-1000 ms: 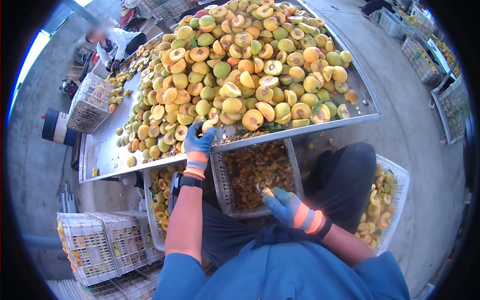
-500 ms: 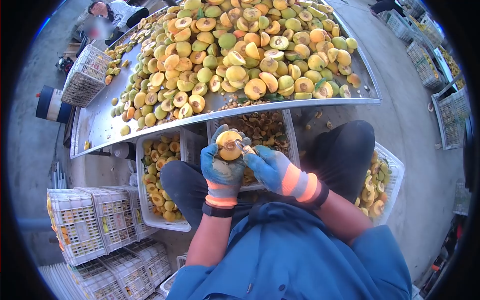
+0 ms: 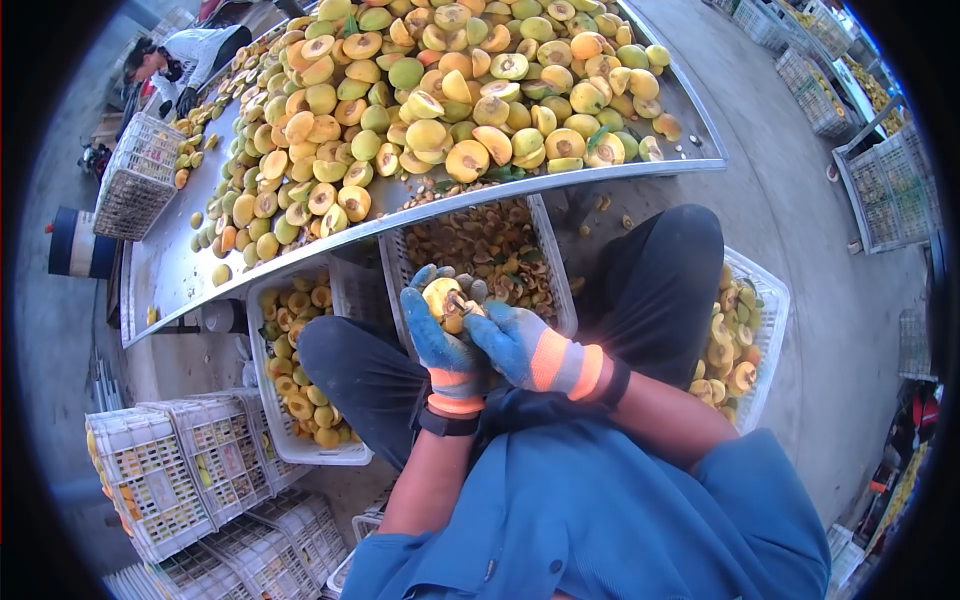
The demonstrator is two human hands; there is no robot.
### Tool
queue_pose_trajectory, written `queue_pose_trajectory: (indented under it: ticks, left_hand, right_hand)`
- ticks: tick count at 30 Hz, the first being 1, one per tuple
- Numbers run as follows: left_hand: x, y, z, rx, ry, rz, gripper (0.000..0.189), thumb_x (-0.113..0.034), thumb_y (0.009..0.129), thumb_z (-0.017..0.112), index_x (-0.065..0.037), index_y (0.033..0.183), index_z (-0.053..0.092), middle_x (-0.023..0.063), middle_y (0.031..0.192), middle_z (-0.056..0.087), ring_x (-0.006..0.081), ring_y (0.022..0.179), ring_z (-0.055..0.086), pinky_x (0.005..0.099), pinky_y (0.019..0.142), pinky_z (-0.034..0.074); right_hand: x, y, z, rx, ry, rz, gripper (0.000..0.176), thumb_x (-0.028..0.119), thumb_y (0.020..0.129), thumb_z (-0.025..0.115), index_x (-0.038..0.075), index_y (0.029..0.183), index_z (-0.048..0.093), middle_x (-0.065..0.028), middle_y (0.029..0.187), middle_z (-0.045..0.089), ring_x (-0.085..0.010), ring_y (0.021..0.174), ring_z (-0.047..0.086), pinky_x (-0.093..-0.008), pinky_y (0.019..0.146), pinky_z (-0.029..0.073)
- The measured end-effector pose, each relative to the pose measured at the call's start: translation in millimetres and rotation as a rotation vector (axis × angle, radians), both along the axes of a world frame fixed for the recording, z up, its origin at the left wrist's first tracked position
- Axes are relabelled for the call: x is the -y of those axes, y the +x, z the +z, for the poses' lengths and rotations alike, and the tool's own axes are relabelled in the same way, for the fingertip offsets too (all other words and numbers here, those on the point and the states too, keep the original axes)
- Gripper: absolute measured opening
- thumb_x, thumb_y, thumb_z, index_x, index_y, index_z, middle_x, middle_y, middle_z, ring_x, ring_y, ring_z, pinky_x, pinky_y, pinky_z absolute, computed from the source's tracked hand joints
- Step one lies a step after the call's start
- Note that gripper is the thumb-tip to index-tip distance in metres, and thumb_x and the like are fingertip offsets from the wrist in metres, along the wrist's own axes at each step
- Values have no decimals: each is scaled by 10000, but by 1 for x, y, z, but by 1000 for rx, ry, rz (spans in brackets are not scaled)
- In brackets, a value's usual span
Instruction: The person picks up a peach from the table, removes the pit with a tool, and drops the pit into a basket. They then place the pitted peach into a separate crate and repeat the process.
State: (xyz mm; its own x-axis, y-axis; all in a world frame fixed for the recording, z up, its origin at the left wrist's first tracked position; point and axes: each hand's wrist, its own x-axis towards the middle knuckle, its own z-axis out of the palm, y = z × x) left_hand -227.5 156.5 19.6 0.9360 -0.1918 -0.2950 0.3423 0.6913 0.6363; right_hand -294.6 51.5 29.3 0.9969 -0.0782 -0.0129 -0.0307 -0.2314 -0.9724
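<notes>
My left hand (image 3: 437, 325), in a blue-grey glove with an orange cuff, is closed around a halved yellow peach (image 3: 440, 300), its cut face turned up. Against that face my right hand (image 3: 512, 342), gloved alike, grips a small metal pitting tool (image 3: 462, 303); its tip is at the brown centre of the fruit, and its handle is mostly hidden by the fingers. Just beyond both hands stands a white crate (image 3: 560, 290) of brown-orange peach scraps. Halved peaches (image 3: 430, 135) lie heaped on the metal table (image 3: 290, 265) in front.
Crates of peach halves stand by my left knee (image 3: 350, 455) and right knee (image 3: 772, 330). Stacked white crates (image 3: 170, 470) are at lower left. Across the table's far left a co-worker (image 3: 200, 55) leans in near another crate (image 3: 140, 180). The table's metal edge (image 3: 550, 185) runs ahead.
The peach half has tilted in my left hand, and the tool has worked deeper into its centre. My view has shifted slightly. The co-worker now leans over the table.
</notes>
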Motion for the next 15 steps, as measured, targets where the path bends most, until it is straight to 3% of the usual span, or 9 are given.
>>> queue_pose_trajectory:
  ticks: [3, 6, 9, 12, 15]
  left_hand:
    - [-1, 2, -10, 14, 93, -6, 533, -570, 1104, 447, -96, 1325, 550, 113, 1172, 630, 237, 1030, 651, 414, 946, 584]
    - [3, -2, -11, 72, 120, 15, 536, -572, 1095, 474, -93, 1322, 551, 110, 1148, 631, 245, 1019, 651, 398, 929, 587]
    - [6, -1, -10, -44, 23, 25, 561, -602, 1072, 504, -96, 1308, 555, 105, 1116, 633, 247, 975, 651, 393, 886, 595]
    - [2, 0, -14, -72, -3, -40, 583, -628, 1046, 541, -101, 1294, 557, 107, 1094, 634, 249, 931, 651, 396, 832, 603]
    - [-5, 1, -22, -88, -58, -134, 591, -641, 1025, 569, -111, 1286, 560, 108, 1080, 636, 250, 901, 652, 402, 792, 608]
  right_hand:
    - [-1, -1, -12, -30, -24, 45, 384, 307, 1100, 468, 19, 1224, 689, -240, 1102, 743, -413, 1002, 717, -460, 830, 556]
    - [7, 2, -15, 121, -277, 222, 276, 48, 965, 569, -55, 1216, 621, -267, 1060, 664, -434, 938, 696, -465, 790, 570]
    - [12, 4, -10, 56, -140, 221, 253, 95, 1009, 549, -57, 1197, 628, -261, 1045, 668, -427, 932, 696, -452, 779, 569]
    - [13, 7, -19, 124, -214, 290, 294, 236, 1073, 549, -29, 1154, 649, -223, 1013, 688, -372, 859, 708, -410, 721, 565]
    - [23, 11, 5, -721, 570, 240, 453, 490, 1077, 510, 80, 1045, 700, -127, 878, 742, -310, 728, 700, -448, 692, 540]
